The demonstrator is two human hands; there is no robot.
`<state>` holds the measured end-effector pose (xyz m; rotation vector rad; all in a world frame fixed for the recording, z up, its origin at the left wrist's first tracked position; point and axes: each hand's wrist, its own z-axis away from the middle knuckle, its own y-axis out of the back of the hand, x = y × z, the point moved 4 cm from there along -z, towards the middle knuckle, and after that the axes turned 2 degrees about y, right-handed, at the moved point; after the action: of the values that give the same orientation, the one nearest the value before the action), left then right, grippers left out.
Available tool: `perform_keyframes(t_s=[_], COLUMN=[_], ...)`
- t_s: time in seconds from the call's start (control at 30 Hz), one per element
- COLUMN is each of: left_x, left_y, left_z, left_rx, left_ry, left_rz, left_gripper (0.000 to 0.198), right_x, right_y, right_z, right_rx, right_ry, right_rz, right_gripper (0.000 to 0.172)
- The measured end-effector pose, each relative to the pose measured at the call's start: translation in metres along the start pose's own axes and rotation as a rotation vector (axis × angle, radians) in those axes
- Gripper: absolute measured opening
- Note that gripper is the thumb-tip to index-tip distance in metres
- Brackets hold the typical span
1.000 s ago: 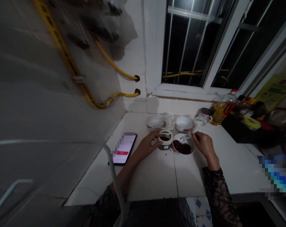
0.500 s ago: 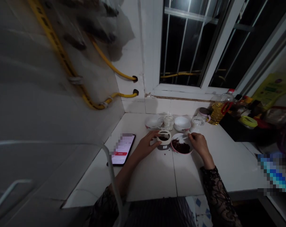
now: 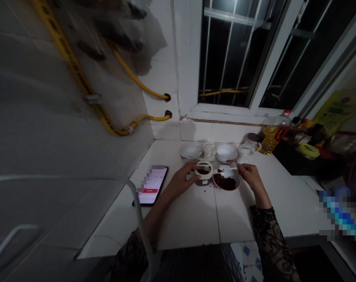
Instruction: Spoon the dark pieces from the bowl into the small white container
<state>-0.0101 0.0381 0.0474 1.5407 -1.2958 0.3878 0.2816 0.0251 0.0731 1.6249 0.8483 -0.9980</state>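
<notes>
My left hand (image 3: 184, 178) is closed around the side of a small jar (image 3: 203, 181) with a pale rim and dark contents. Just right of the jar stands a white bowl (image 3: 237, 184) with a pink edge, holding small dark red pieces. My right hand (image 3: 249, 176) grips the handle of a white spoon (image 3: 230, 169), which lies level over the bowl's far side. A few reddish pieces show at the spoon's tip. Some dark crumbs lie on the counter in front of the jar.
A lit phone (image 3: 153, 186) lies to the left on the tiled counter (image 3: 189, 223). Behind the jar stand a second white bowl (image 3: 226, 153), a clear bowl (image 3: 189, 152) and glass jars. An oil bottle (image 3: 270, 137) and a dark box (image 3: 292, 160) are at right.
The spoon has come up from the dark red pieces to above the bowl's far side and now lies level. My right hand has shifted slightly right; my left hand stays on the jar.
</notes>
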Motion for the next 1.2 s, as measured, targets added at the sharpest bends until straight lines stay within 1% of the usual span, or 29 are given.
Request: perform_keyframes(t_s=[0.23, 0.43, 0.7, 1.03, 1.13, 1.2], left_x=[0.001, 0.002, 0.0, 0.003, 0.002, 0.001], left_y=[-0.001, 0.0, 0.0, 0.0, 0.0, 0.0], left_z=[0.001, 0.0, 0.0, 0.0, -0.001, -0.001], left_rx=[0.013, 0.02, 0.014, 0.008, 0.003, 0.008], left_ry=[-0.011, -0.018, -0.006, -0.002, 0.004, 0.004], left_rz=[-0.014, -0.007, 0.002, -0.01, 0.002, 0.009], left_gripper=[0.023, 0.023, 0.026, 0.023, 0.024, 0.025], right_x=[0.003, -0.002, 0.001, -0.003, -0.008, -0.015], right_y=[-0.003, -0.004, -0.007, -0.007, -0.01, -0.014], right_z=[0.0, 0.002, 0.0, 0.001, 0.001, 0.002], right_rx=[-0.037, -0.049, -0.084, -0.049, -0.033, 0.003], right_ry=[-0.089, -0.082, -0.08, -0.104, -0.071, -0.02], right_rz=[-0.105, -0.104, -0.092, -0.132, -0.132, -0.124], right_gripper=[0.058, 0.057, 0.055, 0.058, 0.06, 0.061])
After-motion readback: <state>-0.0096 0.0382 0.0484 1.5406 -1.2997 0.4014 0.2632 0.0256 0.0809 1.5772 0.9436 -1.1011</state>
